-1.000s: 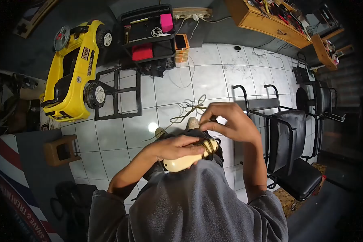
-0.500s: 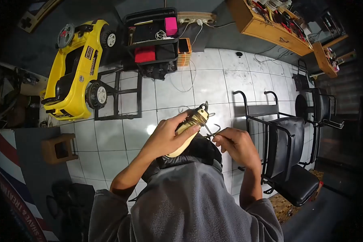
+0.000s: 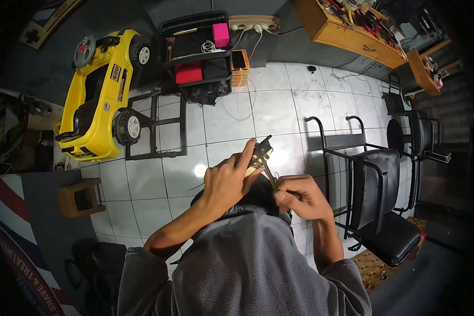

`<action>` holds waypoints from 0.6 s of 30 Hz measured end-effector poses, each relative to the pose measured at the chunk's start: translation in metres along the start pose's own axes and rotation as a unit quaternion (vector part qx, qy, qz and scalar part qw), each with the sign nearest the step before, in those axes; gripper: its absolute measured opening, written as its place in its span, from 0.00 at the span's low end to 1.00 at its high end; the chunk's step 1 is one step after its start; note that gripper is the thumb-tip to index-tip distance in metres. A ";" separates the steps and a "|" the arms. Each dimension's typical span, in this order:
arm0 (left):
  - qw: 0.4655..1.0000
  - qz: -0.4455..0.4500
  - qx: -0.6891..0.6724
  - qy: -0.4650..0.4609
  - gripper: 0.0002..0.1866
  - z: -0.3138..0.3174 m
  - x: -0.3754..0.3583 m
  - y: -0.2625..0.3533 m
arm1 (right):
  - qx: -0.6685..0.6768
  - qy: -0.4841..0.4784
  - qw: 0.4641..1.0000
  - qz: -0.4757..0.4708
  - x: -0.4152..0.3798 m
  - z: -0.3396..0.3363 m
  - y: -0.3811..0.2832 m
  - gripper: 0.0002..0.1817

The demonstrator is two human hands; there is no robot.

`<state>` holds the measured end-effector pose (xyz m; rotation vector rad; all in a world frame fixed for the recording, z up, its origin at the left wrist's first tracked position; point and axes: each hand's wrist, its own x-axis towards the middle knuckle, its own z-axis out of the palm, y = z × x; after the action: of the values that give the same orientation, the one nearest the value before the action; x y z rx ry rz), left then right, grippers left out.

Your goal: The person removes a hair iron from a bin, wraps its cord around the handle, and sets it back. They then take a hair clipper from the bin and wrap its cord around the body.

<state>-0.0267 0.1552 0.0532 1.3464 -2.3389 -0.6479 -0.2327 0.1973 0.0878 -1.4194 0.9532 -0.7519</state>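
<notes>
My left hand (image 3: 221,181) is wrapped round a cream hair clipper (image 3: 254,169) above my lap, its forefinger stretched along the top end. Dark cord (image 3: 266,166) is wound about the clipper near its dark tip. Much of the clipper's body is hidden behind the left hand. To its right, my right hand (image 3: 303,197) is closed, thumb against the fingers, on a taut stretch of that same cord. A loose loop of cord shows just above the right hand.
A yellow toy car (image 3: 97,95) stands on a black frame (image 3: 155,126) at left. Beyond is a black trolley (image 3: 195,47). Black chairs (image 3: 376,184) stand at right, a wooden drawer unit (image 3: 347,39) at the back, and a brown stool (image 3: 81,197) at lower left.
The clipper has turned in my left hand and shows less of its cream body. My right hand has moved slightly left and down, drawing the cord tight.
</notes>
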 end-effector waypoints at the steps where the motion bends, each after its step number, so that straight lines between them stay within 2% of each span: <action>1: 1.000 -0.001 0.000 0.001 0.33 0.002 0.000 -0.001 | 0.000 -0.001 1.000 0.000 0.001 0.002 -0.003 0.14; 3: 0.999 -0.010 -0.035 0.010 0.29 0.006 -0.001 -0.004 | -0.013 -0.001 1.000 -0.023 0.003 0.009 -0.012 0.12; 5: 0.998 -0.046 -0.046 0.005 0.28 0.006 0.000 -0.005 | -0.026 -0.018 0.999 0.006 0.000 0.009 -0.012 0.11; 7: 0.995 -0.077 -0.058 0.000 0.27 0.003 0.005 -0.006 | -0.106 0.017 0.994 -0.001 0.000 0.009 -0.012 0.11; 11: 0.983 -0.134 -0.121 -0.007 0.20 -0.018 0.008 -0.005 | -0.090 0.073 0.993 0.028 -0.007 0.006 0.000 0.11; 13: 0.959 -0.098 -0.265 -0.020 0.17 -0.024 0.011 -0.011 | -0.080 0.121 0.988 0.052 -0.010 0.006 0.008 0.12; 14: 0.945 -0.077 -0.318 0.004 0.18 -0.020 0.011 -0.013 | -0.068 0.131 0.987 0.069 -0.010 0.006 0.000 0.12; 15: 0.945 -0.078 -0.318 0.003 0.18 -0.021 0.010 -0.014 | -0.067 0.131 0.987 0.071 -0.011 0.006 0.001 0.12; 17: 0.914 -0.105 -0.386 -0.067 0.18 -0.024 0.010 -0.018 | -0.017 0.152 0.985 0.075 -0.012 0.004 0.002 0.13; 18: 0.879 -0.129 -0.448 -0.095 0.19 -0.023 0.010 -0.019 | -0.017 0.156 0.985 0.075 -0.012 0.005 0.002 0.13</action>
<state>-0.0059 0.1333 0.0622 1.1431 -1.5699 -1.7345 -0.2343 0.2098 0.0865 -1.2634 1.3041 -0.8635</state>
